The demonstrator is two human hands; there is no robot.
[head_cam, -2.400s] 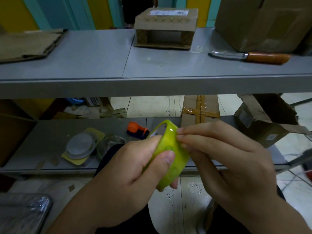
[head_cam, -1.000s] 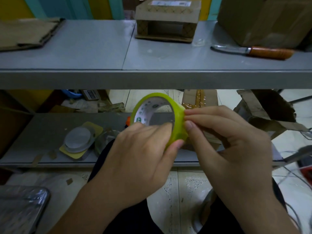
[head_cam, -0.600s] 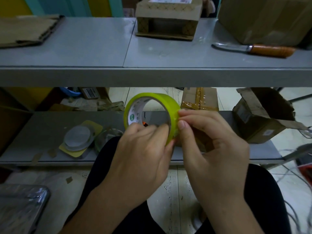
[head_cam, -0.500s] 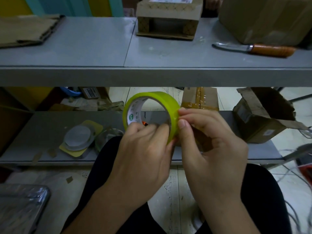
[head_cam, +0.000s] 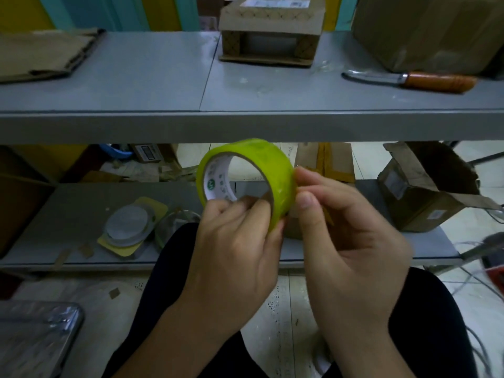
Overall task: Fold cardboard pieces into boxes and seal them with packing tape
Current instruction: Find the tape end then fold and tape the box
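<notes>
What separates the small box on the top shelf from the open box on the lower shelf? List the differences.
The small box sits level on the top shelf; the open box lies tipped on the lower shelf. The small box is closed on top; the open box's flaps hang loose and ragged. The small box has patterned corners; the open box is plain. Both are brown cardboard with a white label.

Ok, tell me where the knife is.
Head view: the knife lies at the right of the upper shelf, just in front of the large cardboard box.
</notes>
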